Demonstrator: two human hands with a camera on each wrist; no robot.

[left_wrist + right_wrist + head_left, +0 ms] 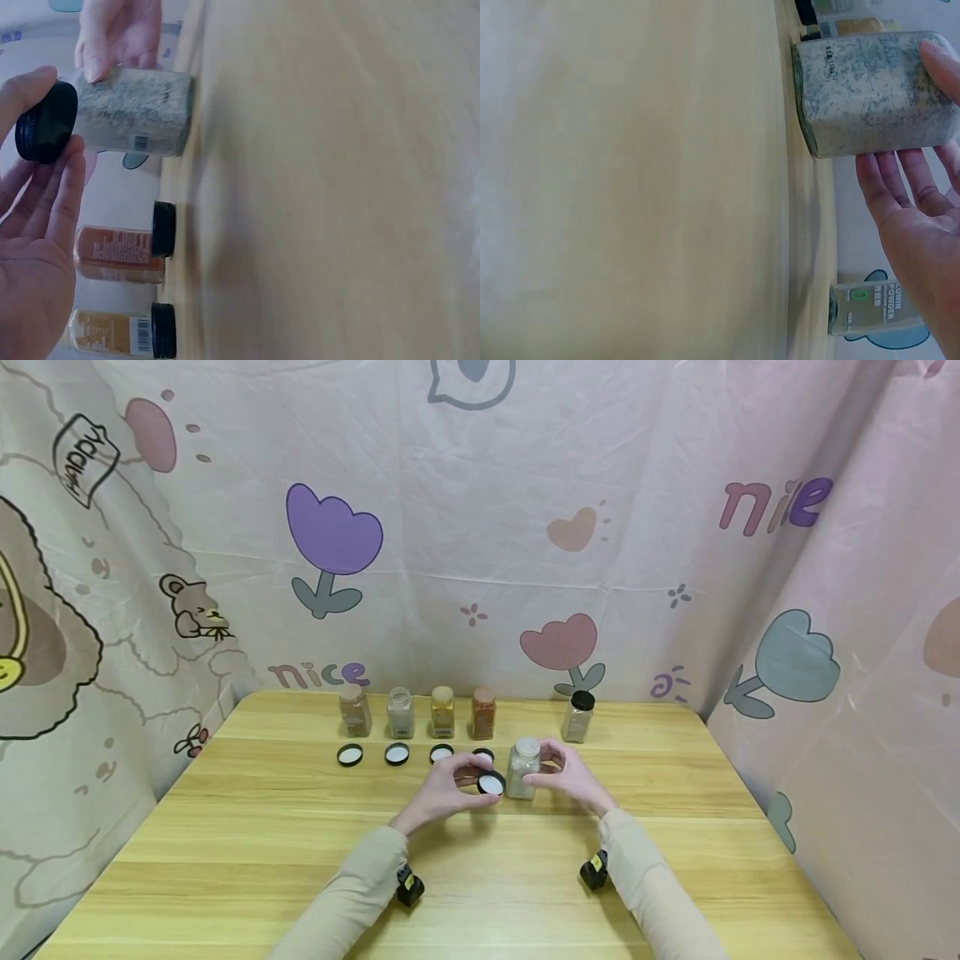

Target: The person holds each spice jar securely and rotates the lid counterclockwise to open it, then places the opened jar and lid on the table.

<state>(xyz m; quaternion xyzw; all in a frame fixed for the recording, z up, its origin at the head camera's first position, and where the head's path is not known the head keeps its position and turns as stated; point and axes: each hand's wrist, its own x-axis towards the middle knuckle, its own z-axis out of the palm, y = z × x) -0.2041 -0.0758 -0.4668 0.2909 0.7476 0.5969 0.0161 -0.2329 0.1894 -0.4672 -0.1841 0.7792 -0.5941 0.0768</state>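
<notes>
My left hand (442,792) pinches a black screw lid (491,783) between thumb and fingers, its white inner side visible in the head view. Right beside the lid is a clear spice jar (522,774) with pale, speckled contents. My right hand (572,777) grips this jar from its right side. The jar stands upright and its top bears no black lid. In the right wrist view, fingers lie along one face of the jar (874,94) and the thumb along another. Whether its base touches the table cannot be told.
Behind stand several spice jars without black lids, among them a yellow one (442,714) and a red-orange one (483,714). Black lids (350,755) lie in front of them on the wooden table (300,877). A black-capped cumin powder jar (577,718) stands at back right. Printed curtains (465,485) surround the table.
</notes>
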